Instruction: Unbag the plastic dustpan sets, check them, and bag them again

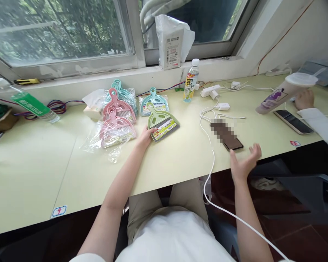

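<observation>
My left hand [144, 137] rests on the table against the near edge of a green mini dustpan-and-brush set [161, 123]; its fingers curl at the set's rim, and I cannot see whether they grip it. My right hand [244, 162] hovers open, palm up and fingers spread, at the table's front edge just right of a dark phone [226, 135]. Pink dustpan sets in clear wrappers [116, 120] lie left of my left hand, and a teal set [154, 102] lies behind the green one.
A white cable [211, 163] runs from chargers [211, 91] off the table's front edge. A drink bottle [191, 80] stands by the window sill. At right, another person's hand [304, 99] holds a tilted cup [284, 91] beside a second phone [293, 121]. A water bottle [32, 105] lies far left.
</observation>
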The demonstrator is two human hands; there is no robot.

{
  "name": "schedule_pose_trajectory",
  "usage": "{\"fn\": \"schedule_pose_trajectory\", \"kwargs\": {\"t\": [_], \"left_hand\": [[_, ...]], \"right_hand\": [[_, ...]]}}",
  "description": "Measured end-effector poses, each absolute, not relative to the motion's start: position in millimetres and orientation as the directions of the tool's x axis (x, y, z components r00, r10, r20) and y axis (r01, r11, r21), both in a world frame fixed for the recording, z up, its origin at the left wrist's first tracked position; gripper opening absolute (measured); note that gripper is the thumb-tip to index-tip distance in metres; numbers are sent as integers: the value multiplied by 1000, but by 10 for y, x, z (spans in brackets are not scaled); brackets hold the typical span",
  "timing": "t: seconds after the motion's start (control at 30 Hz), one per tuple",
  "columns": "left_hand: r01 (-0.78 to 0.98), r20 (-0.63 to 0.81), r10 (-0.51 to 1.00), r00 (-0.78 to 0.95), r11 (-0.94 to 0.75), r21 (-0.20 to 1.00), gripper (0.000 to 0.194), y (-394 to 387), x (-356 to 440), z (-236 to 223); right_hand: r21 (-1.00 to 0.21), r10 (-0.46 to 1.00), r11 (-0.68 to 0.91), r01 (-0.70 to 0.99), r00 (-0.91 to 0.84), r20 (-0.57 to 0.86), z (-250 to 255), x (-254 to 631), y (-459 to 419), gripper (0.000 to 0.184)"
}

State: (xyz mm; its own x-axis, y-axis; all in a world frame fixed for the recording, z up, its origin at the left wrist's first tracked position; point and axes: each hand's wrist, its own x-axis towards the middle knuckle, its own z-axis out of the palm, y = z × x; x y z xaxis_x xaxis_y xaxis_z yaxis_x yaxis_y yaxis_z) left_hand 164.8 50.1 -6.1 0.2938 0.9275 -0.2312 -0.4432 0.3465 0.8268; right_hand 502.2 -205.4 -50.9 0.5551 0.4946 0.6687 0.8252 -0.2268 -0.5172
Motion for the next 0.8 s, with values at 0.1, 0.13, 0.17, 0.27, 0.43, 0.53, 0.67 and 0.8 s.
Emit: {"fn": "schedule_pose_trajectory", "kwargs": {"t": [0.1,0.13,0.17,0.27,0.43,0.53,0.67,0.8], "left_hand": [[-461,-222,925,308,349,816,64,505,1634,-89],[-465,-217,924,314,349,814,65,511,1630,-99],[-466,-211,923,321,348,814,65,519,1628,-107],[-461,-202,918,341,351,815,66,541,1628,-116],[-449,-170,925,340,319,835,63,531,1621,-111],[-445,-142,938,317,280,851,60,513,1605,-118],[-436,-174,952,251,272,858,52,524,1575,-128],[-465,-193,949,249,292,836,57,560,1553,-118]], "right_hand": [[-512,278,-257,820,570,774,-736,4350,-2448,30],[-482,313,-226,847,531,787,-810,4106,-2585,23],[-468,362,-181,865,500,786,-864,3866,-2708,22],[-545,585,91,834,398,707,-833,3244,-2890,25],[-567,773,508,648,-53,632,-281,2703,-2413,25],[-758,865,423,497,27,501,-63,2673,-1819,19],[-999,971,-22,-23,236,-27,-47,2814,-992,28],[-925,950,-40,-379,273,-153,-100,2950,-380,57]]}}
